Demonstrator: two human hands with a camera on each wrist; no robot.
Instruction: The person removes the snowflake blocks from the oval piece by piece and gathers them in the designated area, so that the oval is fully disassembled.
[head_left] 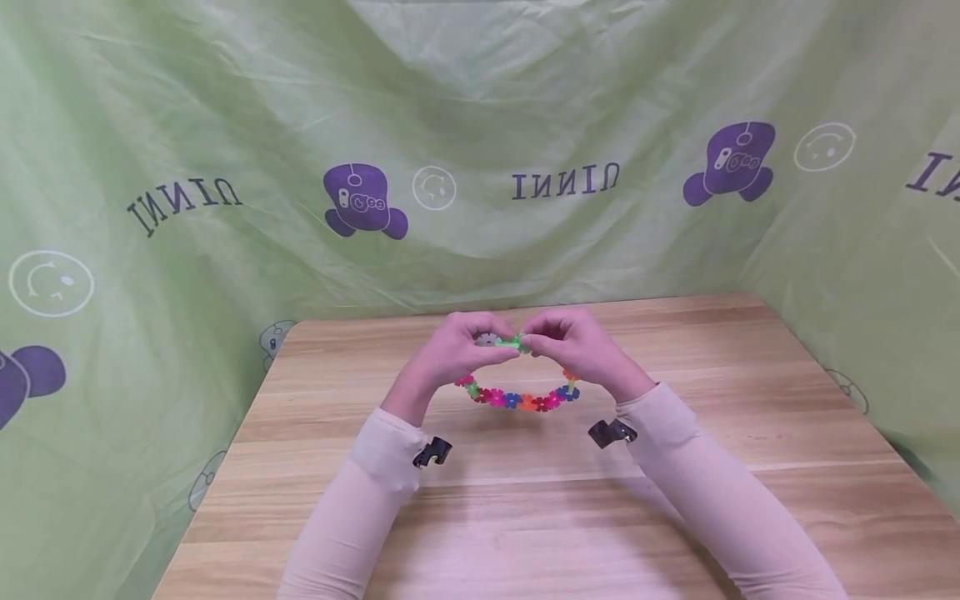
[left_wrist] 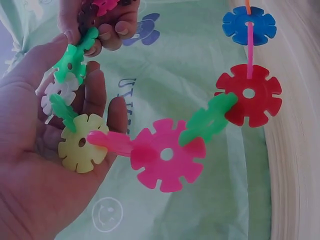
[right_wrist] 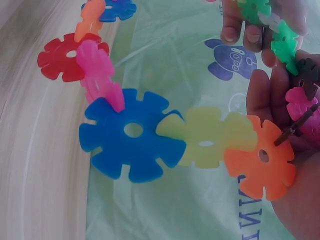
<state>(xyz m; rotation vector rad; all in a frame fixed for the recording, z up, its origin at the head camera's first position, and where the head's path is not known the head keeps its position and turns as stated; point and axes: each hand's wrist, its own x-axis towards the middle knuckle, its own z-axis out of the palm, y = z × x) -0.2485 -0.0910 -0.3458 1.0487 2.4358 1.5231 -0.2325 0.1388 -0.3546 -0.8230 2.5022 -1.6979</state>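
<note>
Both hands are raised over the table, holding a looped chain of colourful plastic snowflake discs (head_left: 512, 401) that sags between them. My left hand (head_left: 459, 346) pinches the chain near a green disc (left_wrist: 67, 75); white and pale yellow discs (left_wrist: 75, 157) lie along its palm, followed by a pink disc (left_wrist: 175, 175). Facing it, my right hand (head_left: 576, 343) pinches the adjoining stretch at another green disc (right_wrist: 282, 42), fingertips close to the left hand's. A dark disc, a pink one and an orange disc (right_wrist: 245, 160) run by the right palm, then a blue disc (right_wrist: 132, 155).
Below the hands is a wood-grain table (head_left: 517, 517). Green printed cloth (head_left: 480, 92) hangs behind it and along both sides. A black band piece (head_left: 432, 452) sits at the left cuff, and another black piece (head_left: 611, 432) at the right cuff.
</note>
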